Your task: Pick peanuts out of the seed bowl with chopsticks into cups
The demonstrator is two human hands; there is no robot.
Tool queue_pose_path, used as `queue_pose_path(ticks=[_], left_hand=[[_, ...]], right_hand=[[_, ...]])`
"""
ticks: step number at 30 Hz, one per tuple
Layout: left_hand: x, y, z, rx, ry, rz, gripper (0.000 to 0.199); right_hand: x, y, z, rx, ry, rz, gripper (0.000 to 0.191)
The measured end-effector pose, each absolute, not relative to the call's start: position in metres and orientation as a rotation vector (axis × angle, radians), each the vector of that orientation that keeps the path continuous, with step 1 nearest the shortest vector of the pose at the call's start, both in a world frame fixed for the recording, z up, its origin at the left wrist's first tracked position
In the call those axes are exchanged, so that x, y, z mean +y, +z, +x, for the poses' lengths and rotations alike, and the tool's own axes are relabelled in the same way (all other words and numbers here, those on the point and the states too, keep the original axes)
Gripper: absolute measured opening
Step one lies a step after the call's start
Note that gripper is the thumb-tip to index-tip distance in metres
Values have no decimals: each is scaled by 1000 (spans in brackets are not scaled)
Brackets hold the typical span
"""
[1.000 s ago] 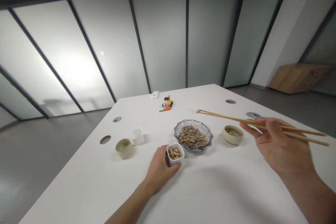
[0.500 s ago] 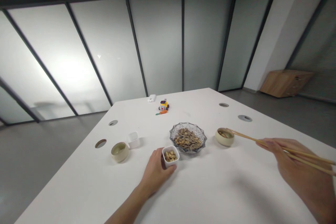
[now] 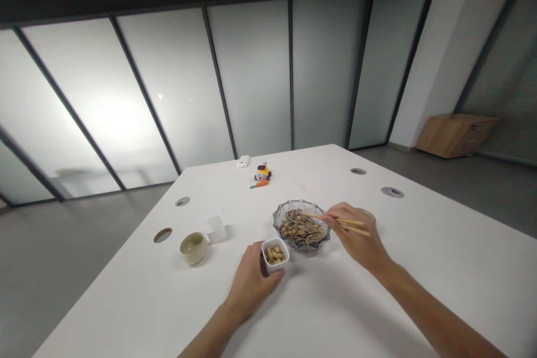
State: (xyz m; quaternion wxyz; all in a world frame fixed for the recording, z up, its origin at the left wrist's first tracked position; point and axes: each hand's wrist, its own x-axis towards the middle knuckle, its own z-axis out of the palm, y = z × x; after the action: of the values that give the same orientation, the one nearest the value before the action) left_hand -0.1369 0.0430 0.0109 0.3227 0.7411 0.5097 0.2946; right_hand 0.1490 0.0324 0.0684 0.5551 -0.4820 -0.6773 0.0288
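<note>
My left hand point(image 3: 253, 279) is wrapped round a small white square cup point(image 3: 276, 254) that holds peanuts. Just behind it stands a clear glass bowl point(image 3: 278, 227) with a mix of sunflower seeds and peanuts. My right hand point(image 3: 354, 232) grips a pair of wooden chopsticks point(image 3: 351, 224), their tips over the seeds in the glass bowl. A pale green round bowl point(image 3: 369, 215) is mostly hidden behind my right hand. To the left are another pale green bowl point(image 3: 193, 249) and a second white square cup point(image 3: 215, 229).
Farther back on the white table point(image 3: 302, 179) are a yellow toy vehicle point(image 3: 262, 172), an orange toy carrot point(image 3: 262, 184) and a white box-like item point(image 3: 243, 161). Several round holes pierce the tabletop.
My right hand has moved left with the chopsticks, from the right-hand pale green bowl to the glass bowl. My left hand still holds the white cup.
</note>
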Motion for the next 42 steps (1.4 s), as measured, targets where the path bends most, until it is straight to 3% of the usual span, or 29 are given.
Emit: queue_pose_path(ticks=[7,24,39,42], left_hand=[[42,14,-135,1339,771,1929,45],[41,15,-135,1352,761,1941,45],[42,15,-135,1349,750,1951,44],[42,16,-135,1338,755,1947,43]], right_hand=[[39,30,149,-1588,204,-1126,32],[35,27,151,-1603,185,-1099,25],[37,31,153,-1469,61,-1169,34],[40,34,155,-1240,263,-1142,39]])
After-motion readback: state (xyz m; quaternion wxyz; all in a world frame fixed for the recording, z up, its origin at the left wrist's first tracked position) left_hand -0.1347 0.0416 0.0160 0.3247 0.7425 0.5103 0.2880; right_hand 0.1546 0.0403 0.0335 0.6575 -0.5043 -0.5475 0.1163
